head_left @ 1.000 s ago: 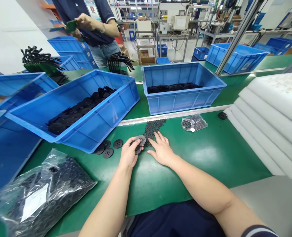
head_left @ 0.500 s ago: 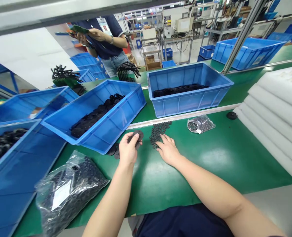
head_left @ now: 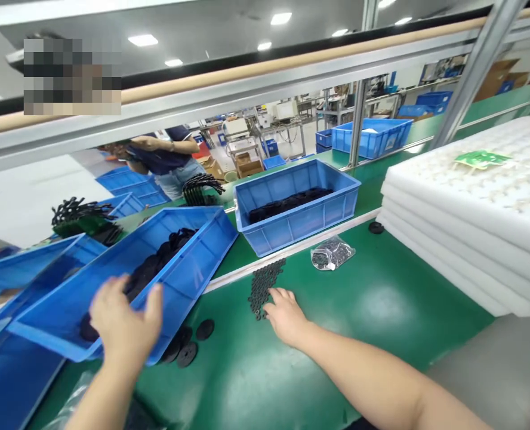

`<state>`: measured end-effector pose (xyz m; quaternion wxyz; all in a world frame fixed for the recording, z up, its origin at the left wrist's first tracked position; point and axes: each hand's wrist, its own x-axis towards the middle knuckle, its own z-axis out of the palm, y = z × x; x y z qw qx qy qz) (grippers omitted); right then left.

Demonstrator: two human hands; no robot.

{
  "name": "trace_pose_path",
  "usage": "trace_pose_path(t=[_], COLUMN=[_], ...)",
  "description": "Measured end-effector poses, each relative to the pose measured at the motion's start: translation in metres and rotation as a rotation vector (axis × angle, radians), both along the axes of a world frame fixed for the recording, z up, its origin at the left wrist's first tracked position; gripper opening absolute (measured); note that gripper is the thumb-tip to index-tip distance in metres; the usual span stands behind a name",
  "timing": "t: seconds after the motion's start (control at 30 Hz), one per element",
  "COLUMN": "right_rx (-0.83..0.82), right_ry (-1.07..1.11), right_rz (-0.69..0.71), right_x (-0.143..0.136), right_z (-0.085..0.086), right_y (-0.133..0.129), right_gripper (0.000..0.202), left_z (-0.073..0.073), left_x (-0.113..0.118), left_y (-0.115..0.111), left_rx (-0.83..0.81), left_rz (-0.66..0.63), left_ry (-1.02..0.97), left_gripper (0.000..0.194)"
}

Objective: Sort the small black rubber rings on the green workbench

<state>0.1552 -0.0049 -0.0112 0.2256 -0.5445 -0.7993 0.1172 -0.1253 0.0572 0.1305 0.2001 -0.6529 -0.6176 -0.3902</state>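
My left hand (head_left: pixel 126 322), slightly blurred, reaches over the near side of a tilted blue bin (head_left: pixel 193 286) with its fingers spread and nothing visible in them. Black discs (head_left: pixel 157 263) lie inside that bin. Several more discs, one of them a flat disc with a small centre hole (head_left: pixel 205 329), rest on the green table beside the bin. My right hand (head_left: pixel 287 316) lies low on the table, fingers stretched out, with its fingertips at the edge of a patch of small black rings (head_left: pixel 265 280).
A second blue bin (head_left: pixel 301 221) of black parts stands behind a white rail. Near it lies a clear bag (head_left: pixel 332 254) of small parts. White foam sheets (head_left: pixel 448 227) are stacked at right, a lone black disc (head_left: pixel 375 227) beside them. A person (head_left: pixel 166 155) stands beyond the bench.
My left hand has let go of the black disc and moved left over the bin; a disc now lies apart on the table. The right hand stays by the rings. The view has tilted up.
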Motion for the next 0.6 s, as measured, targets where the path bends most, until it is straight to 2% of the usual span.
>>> trace_pose_path(t=[0.03,0.1,0.2,0.27,0.37,0.6], right_rx=[0.002,0.003,-0.001,-0.009,-0.022,-0.019], right_ry=[-0.001,-0.001,-0.003,-0.012,-0.027,-0.099], right_rz=[-0.003,-0.009,-0.024,-0.026,-0.017,-0.034], right_x=[-0.001,-0.002,-0.004,-0.004,-0.004,-0.004], right_z=[0.0,0.0,0.0,0.002,0.007,0.005], right_y=[0.0,0.001,0.001,0.0,-0.002,-0.003], right_gripper=[0.016,0.015,0.014,0.014,0.013,0.017], left_z=[-0.017,-0.055,-0.106,-0.127,-0.14,-0.14], left_x=[0.009,0.024,0.032,0.03,0.03,0.062], left_y=[-0.016,-0.044,-0.069,-0.073,-0.071,-0.062], left_rx=[-0.059,-0.288,-0.575,-0.681,-0.753,-0.759], left_rz=[-0.041,-0.017,0.145,0.236,0.283,0.205], left_ry=[0.049,0.152,0.221,0.221,0.202,0.223], left_gripper=[0.069,0.063,0.062,0.065,0.069,0.065])
